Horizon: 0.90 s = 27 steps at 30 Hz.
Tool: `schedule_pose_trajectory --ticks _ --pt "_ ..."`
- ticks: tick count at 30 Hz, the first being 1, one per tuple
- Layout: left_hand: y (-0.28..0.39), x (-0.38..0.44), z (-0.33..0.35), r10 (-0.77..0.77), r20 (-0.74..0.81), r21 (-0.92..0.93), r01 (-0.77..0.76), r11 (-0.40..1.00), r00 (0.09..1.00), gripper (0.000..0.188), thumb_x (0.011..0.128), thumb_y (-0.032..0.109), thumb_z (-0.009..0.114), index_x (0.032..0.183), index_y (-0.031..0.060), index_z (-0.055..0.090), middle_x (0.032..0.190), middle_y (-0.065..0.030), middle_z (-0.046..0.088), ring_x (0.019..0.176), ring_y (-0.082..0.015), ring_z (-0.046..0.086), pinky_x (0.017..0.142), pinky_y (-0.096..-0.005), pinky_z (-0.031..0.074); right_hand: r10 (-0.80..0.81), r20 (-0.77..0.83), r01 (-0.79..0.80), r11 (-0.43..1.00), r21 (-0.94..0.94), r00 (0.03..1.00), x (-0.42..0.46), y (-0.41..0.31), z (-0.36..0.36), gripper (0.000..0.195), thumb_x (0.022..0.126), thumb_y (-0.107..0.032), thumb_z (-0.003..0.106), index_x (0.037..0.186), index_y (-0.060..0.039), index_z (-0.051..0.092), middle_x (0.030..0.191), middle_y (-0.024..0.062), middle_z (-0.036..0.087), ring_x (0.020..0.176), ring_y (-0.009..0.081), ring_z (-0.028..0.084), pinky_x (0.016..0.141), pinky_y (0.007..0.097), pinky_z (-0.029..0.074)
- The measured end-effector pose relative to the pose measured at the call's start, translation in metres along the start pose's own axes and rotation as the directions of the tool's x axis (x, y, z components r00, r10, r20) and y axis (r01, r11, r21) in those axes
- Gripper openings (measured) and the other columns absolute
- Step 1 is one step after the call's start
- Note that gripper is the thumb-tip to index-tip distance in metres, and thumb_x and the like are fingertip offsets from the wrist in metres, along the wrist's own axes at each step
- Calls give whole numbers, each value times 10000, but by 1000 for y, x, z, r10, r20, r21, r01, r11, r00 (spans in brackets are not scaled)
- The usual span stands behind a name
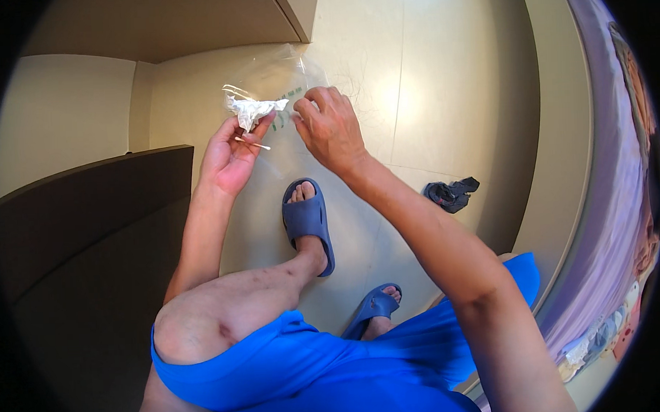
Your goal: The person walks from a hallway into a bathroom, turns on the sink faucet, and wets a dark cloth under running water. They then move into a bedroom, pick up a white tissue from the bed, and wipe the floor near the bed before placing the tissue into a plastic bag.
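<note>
A crumpled white tissue (pixel 253 111) is pinched in the fingertips of my left hand (pixel 231 155). The same hand holds a cotton swab (pixel 254 143) across its fingers, and more thin white sticks (pixel 235 90) show just beyond the tissue. Behind both hands spreads a clear plastic bag (pixel 276 71) with green printing. My right hand (pixel 331 124), seen from its back, has its fingers curled onto the bag's right side; its fingertips are partly hidden.
A dark crumpled cloth (pixel 452 194) lies on the pale tiled floor (pixel 385 215), where loose hairs (pixel 353 88) are scattered. My feet wear blue slides (pixel 304 220). A dark panel (pixel 101 214) stands at left, a cabinet (pixel 165 21) ahead, and a bed with lilac bedding (pixel 616 196) at right.
</note>
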State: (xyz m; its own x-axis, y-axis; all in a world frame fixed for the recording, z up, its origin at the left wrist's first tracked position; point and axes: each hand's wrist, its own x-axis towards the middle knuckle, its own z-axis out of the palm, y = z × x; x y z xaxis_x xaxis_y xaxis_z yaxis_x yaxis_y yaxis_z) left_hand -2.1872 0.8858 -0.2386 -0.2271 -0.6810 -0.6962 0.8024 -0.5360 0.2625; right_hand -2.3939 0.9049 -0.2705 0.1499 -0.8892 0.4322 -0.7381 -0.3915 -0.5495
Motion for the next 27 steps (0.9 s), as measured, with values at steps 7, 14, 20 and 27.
schedule_pose_trajectory --ticks 7,14,20,27 --pt "20 -12 2 -44 52 93 39 995 998 324 998 46 461 1296 -81 453 1394 -280 475 1327 -383 479 581 -244 511 31 140 -38 998 45 990 37 12 -1 119 818 -138 679 819 -38 615 851 157 591 850 346 610 673 449 533" --pt "33 -21 -9 35 -29 154 -30 988 999 267 973 37 527 1212 -81 513 1260 -228 575 1236 -358 548 534 -231 440 154 118 -164 983 84 981 47 16 -3 115 870 -138 658 852 -25 648 810 159 620 794 354 630 714 452 517" --pt "37 -34 -18 199 74 442 -211 872 977 216 941 23 552 1147 -39 570 1062 -117 622 958 -173 583 533 -208 401 325 130 -341 930 137 937 50 23 -9 161 876 -169 671 844 -12 667 823 170 653 755 351 635 698 443 505" --pt "4 -25 30 344 207 973 -228 23 916 149 849 123 670 929 8 619 772 -33 611 627 -92 524 554 -243 411 368 279 -429 881 202 887 58 9 -28 135 871 -132 631 867 -3 671 887 228 667 818 414 642 731 482 512"
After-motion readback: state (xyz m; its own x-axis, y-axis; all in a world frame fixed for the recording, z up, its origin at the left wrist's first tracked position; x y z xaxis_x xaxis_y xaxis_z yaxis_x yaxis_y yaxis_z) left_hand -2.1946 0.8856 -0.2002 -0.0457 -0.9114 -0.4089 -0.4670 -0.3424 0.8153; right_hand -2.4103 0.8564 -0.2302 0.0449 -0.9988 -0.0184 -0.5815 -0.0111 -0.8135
